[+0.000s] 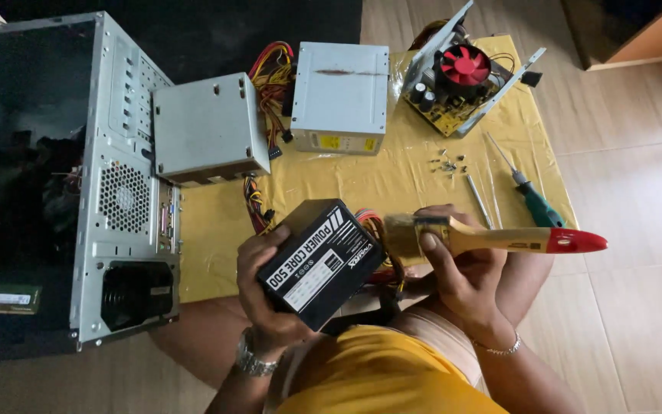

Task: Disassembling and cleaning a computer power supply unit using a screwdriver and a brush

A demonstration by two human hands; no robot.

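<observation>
My left hand (266, 299) grips a black power supply box (323, 261) with a white label, held tilted above my lap. My right hand (457, 264) holds a paintbrush (499, 240) with a wooden handle and red tip, its bristles touching the box's right edge where coloured wires come out.
An open computer case (101, 176) lies at left. Two grey power supplies (208, 126) (340, 96) and an opened unit with a red fan (465, 69) rest on a yellow sheet (392, 180). Loose screws (447, 162), a metal rod and a green-handled screwdriver (534, 201) lie near my right hand.
</observation>
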